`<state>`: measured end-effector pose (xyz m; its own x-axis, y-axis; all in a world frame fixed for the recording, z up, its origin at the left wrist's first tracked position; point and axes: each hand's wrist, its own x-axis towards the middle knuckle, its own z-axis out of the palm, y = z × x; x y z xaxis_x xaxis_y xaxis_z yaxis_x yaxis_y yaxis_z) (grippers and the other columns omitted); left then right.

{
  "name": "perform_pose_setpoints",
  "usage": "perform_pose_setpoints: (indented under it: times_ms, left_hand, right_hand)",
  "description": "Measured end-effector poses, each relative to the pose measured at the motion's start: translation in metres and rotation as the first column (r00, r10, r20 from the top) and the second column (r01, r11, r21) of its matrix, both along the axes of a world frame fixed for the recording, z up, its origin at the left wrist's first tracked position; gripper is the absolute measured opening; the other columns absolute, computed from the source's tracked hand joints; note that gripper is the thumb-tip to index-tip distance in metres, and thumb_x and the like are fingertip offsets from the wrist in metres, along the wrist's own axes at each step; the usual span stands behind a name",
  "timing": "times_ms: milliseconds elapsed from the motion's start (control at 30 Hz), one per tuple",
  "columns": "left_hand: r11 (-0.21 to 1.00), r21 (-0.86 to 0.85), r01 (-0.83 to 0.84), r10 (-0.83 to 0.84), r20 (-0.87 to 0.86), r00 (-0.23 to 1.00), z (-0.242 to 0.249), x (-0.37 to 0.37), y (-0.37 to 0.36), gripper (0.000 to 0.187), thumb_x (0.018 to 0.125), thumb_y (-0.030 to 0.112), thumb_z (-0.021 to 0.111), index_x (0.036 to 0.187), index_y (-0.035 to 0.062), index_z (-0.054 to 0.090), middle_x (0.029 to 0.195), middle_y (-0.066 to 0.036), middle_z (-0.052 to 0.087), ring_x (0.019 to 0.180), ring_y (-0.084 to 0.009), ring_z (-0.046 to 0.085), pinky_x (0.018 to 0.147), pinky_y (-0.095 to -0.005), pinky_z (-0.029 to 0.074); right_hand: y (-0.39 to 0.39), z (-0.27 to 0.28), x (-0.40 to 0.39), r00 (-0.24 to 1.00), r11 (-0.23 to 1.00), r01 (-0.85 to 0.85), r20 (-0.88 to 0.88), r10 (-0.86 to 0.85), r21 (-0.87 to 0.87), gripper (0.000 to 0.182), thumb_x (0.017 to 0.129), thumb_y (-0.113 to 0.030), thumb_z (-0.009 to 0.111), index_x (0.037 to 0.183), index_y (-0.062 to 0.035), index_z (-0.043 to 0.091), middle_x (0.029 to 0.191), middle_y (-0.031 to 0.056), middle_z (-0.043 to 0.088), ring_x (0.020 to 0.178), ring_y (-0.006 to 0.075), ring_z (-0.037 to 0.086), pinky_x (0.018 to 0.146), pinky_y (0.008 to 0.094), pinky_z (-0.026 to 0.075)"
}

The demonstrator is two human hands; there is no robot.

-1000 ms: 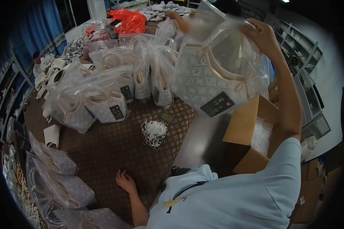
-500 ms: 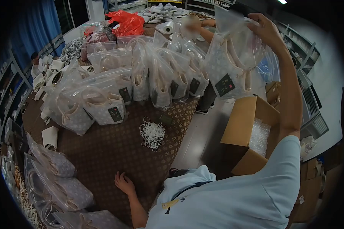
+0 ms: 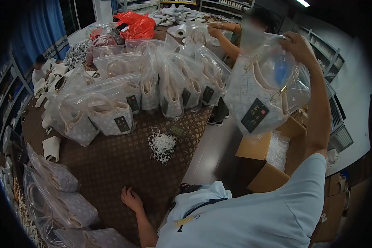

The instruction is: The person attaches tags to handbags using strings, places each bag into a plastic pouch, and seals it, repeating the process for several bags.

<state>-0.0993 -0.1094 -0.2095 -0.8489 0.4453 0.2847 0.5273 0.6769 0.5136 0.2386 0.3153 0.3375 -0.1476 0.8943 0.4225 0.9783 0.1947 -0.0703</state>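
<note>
The right hand (image 3: 296,46) is closed, gripping the top of a clear plastic bag (image 3: 272,41); inside, a pale patterned handbag (image 3: 243,89) hangs below and leftward of it, mouth slanting down rightward; beyond, lower, an open brown cardboard box (image 3: 252,149); the left hand (image 3: 132,199), farther off, is loosely open, empty.

1. Open counter (image 3: 107,165) is stretching left of and below the white cord pile (image 3: 162,146).
2. Above the pile, upright bagged handbags (image 3: 171,93) are walling off passage.
3. Below-left of it, more wrapped bags (image 3: 72,206) are crowding in.
4. Right of it, floor (image 3: 208,155) is showing before the box (image 3: 252,145); above that box, a hanging bag (image 3: 246,87) is obstructing.
</note>
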Motion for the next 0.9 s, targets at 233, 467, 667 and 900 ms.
perform_pose_setpoints:
  times_ms: [233,467,667,900]
  left_hand:
    - [1.0,-0.016,0.004,-0.005,-0.032,0.999,-0.004,0.0,-0.002,0.019,0.083,0.006,0.05,0.098,0.0051,0.061,0.122,-0.009,0.051,0.117,-0.0294,0.042,0.102,-0.043,0.027]
    - [1.0,-0.003,0.005,-0.005,-0.038,0.999,-0.006,-0.001,-0.001,0.019,0.082,0.006,0.051,0.098,0.0054,0.061,0.122,-0.01,0.051,0.117,-0.0302,0.042,0.103,-0.0442,0.027]
    - [1.0,-0.004,-0.013,0.013,-0.007,1.0,0.001,0.001,0.001,0.018,0.081,0.004,0.052,0.097,0.0054,0.061,0.122,-0.01,0.051,0.118,-0.0292,0.042,0.104,-0.0452,0.026]
    - [0.999,0.011,-0.033,0.033,0.012,0.999,0.006,0.002,0.003,0.017,0.082,0.005,0.053,0.096,0.0063,0.06,0.123,-0.009,0.05,0.118,-0.0294,0.041,0.105,-0.0459,0.025]
  right_hand:
    - [0.014,-0.004,0.01,0.772,0.813,-0.575,-0.267,0.577,0.091,0.024,0.08,-0.02,0.062,0.097,-0.0034,0.062,0.079,-0.0009,0.061,0.071,0.0071,0.053,0.069,0.0226,0.043]
    - [0.007,-0.014,-0.01,0.767,0.821,-0.567,-0.405,0.498,-0.066,0.026,0.08,-0.019,0.064,0.1,-0.0031,0.062,0.084,-0.0001,0.061,0.078,0.0076,0.057,0.074,0.0226,0.045]
    - [0.014,-0.053,-0.068,0.614,0.559,-0.788,-0.397,0.682,-0.258,0.024,0.079,-0.015,0.063,0.099,-0.0026,0.063,0.085,-0.0013,0.062,0.079,0.0067,0.057,0.074,0.0228,0.045]
    - [0.042,-0.077,-0.08,0.718,0.683,-0.667,-0.5,0.484,-0.298,0.021,0.081,-0.016,0.062,0.095,-0.0016,0.063,0.084,-0.0009,0.062,0.075,0.0049,0.054,0.07,0.0195,0.042]
